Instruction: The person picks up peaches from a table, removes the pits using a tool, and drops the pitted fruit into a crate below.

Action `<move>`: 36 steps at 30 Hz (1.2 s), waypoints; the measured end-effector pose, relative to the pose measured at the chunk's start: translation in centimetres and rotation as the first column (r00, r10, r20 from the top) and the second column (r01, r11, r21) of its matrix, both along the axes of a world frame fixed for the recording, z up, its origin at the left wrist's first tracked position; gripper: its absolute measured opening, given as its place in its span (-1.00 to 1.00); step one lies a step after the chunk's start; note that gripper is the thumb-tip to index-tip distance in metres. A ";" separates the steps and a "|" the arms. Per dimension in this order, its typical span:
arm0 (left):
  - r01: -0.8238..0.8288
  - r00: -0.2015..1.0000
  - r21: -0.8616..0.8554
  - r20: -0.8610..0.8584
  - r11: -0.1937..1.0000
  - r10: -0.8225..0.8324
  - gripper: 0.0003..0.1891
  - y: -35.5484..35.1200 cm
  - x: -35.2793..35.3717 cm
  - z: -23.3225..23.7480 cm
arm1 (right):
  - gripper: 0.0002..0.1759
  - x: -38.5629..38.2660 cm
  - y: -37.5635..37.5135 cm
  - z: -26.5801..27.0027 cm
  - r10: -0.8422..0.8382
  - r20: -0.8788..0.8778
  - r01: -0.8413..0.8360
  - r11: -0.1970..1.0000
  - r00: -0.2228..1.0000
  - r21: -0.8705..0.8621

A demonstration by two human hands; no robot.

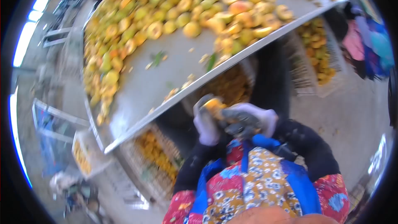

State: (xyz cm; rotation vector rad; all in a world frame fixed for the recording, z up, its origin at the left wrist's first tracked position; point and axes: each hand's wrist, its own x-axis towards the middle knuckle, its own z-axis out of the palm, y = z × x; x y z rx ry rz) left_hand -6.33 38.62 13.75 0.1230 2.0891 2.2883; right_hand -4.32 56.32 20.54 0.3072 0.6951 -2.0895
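Observation:
My left hand, in a white and grey glove, is closed around a yellow-orange fruit just below the table's near edge. Beside it my right hand, gloved the same way, has its fingers bent in against the fruit; whether it holds something of its own is blurred. Both hands are close together in front of my apron. Above them a metal table bears a large heap of yellow and orange fruit, some of it halved, with small pale bits and green leaves near the edge.
Below the table edge, a container of fruit sits beyond my hands. Crates of fruit stand at the lower left and the right. A white box is farther left. Another person is at the upper right.

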 end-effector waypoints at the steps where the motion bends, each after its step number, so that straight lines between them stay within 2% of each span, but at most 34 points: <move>1: 0.007 0.994 -0.136 -0.103 0.991 -0.021 -0.44 0.1 -0.4 -0.7 | -0.70 0.4 0.3 -1.2 -0.019 -0.008 0.019 1.000 1.000 -0.019; 2: 0.019 0.992 -0.182 -0.123 0.983 -0.042 -0.39 0.8 -0.4 0.6 | -0.69 0.6 0.9 -2.4 -0.038 -0.016 0.037 0.999 0.999 -0.039; 3: 0.046 0.996 -0.071 -0.072 0.996 -0.051 -0.38 1.4 -0.5 -0.5 | -0.75 0.0 1.3 -6.4 0.216 0.173 -0.072 0.797 0.961 -0.600; 4: 0.080 0.990 -0.143 -0.107 0.987 -0.096 -0.42 2.4 -0.5 0.2 | -0.75 0.6 1.9 -5.4 0.110 0.157 -0.040 0.918 0.981 -0.396; 5: 0.133 0.988 -0.137 -0.054 0.982 -0.141 -0.48 2.9 -0.8 -0.2 | -0.72 0.6 1.1 -6.1 -0.015 -0.228 -0.002 0.997 0.974 -0.073; 6: 0.192 0.980 -0.202 -0.009 0.960 -0.198 -0.54 2.4 -1.9 -2.2 | -0.69 0.4 0.8 -6.8 0.040 -0.562 0.119 0.963 0.826 0.244; 7: 0.290 0.941 -0.036 0.196 0.956 -0.277 -0.57 2.3 -2.4 -3.0 | -0.67 0.7 1.5 -6.1 -0.003 -0.404 0.106 0.967 0.915 0.233; 8: 0.340 0.908 0.045 0.245 0.939 -0.340 -0.57 2.6 -2.8 -2.7 | -0.65 0.7 1.7 -5.1 -0.041 -0.237 0.088 0.978 0.971 0.191; 9: 0.418 0.885 0.003 0.224 0.908 -0.408 -0.56 2.3 -3.0 -2.1 | -0.64 1.5 2.4 -2.7 -0.055 -0.088 0.067 0.988 0.995 0.141; 10: 0.479 0.863 -0.046 0.206 0.876 -0.461 -0.54 2.0 -3.3 -2.2 | -0.64 1.7 2.2 -3.7 -0.092 -0.016 0.093 0.996 0.996 0.006; 12: 0.528 0.842 -0.381 0.124 0.759 -0.524 -0.48 0.1 -5.2 -5.5 | -0.64 0.5 1.3 -6.2 -0.091 0.068 0.099 0.987 0.994 -0.128; 13: 0.504 0.828 -0.536 0.076 0.678 -0.556 -0.41 -0.3 -5.5 -6.7 | -0.64 0.8 1.6 -6.0 -0.073 -0.008 0.073 0.997 0.997 -0.001; 15: 0.562 0.775 -0.113 0.419 0.820 -0.473 -0.41 -0.3 -6.2 -7.0 | -0.64 1.0 2.0 -3.3 -0.006 -0.142 0.044 0.964 0.990 0.261; 16: 0.496 0.680 0.098 0.574 0.863 -0.456 -0.41 -0.4 -6.4 -7.0 | -0.63 1.0 2.1 -3.1 -0.009 -0.127 0.043 0.964 0.992 0.263; 17: 0.394 0.753 -0.010 0.576 0.919 -0.316 -0.48 0.8 -5.2 -4.3 | -0.62 1.1 2.2 -2.8 -0.011 -0.113 0.041 0.963 0.994 0.267; 20: 0.502 0.683 0.022 0.602 0.865 -0.412 -0.52 0.7 -6.1 -3.3 | -0.60 1.0 2.2 -3.1 0.013 -0.111 0.019 0.960 0.994 0.279; 23: 0.696 0.483 0.082 0.681 0.713 -0.551 -0.50 0.3 -7.9 -2.6 | -0.60 0.5 1.9 -3.7 0.072 -0.187 0.002 0.930 0.980 0.368; 26: 0.700 0.406 0.139 0.729 0.700 -0.551 -0.49 0.3 -8.5 -2.1 | -0.59 0.0 1.3 -4.7 0.092 -0.255 0.024 0.908 0.963 0.418; 29: 0.631 0.361 0.265 0.731 0.729 -0.579 -0.47 -1.7 -9.8 -6.8 | -0.57 -0.2 0.9 -4.0 0.126 -0.323 0.050 0.872 0.938 0.486; 31: 0.591 0.156 0.520 0.676 0.617 -0.720 -0.47 -2.9 -11.6 -9.9 | -0.57 -0.1 0.8 -3.6 0.172 -0.332 0.049 0.825 0.927 0.564; 32: 0.550 0.053 0.630 0.629 0.548 -0.776 -0.46 -2.7 -12.0 -9.7 | -0.57 0.0 0.7 -3.8 0.124 -0.316 0.061 0.854 0.941 0.517; 34: 0.529 0.234 0.562 0.623 0.636 -0.746 -0.47 -2.6 -10.7 -9.6 | -0.59 -0.1 0.6 -4.6 0.037 -0.274 0.086 0.902 0.961 0.423; 36: 0.498 0.479 0.430 0.587 0.752 -0.653 -0.47 -1.2 -8.3 -7.4 | -0.60 -0.4 0.9 -5.1 -0.018 -0.282 0.116 0.935 0.959 0.334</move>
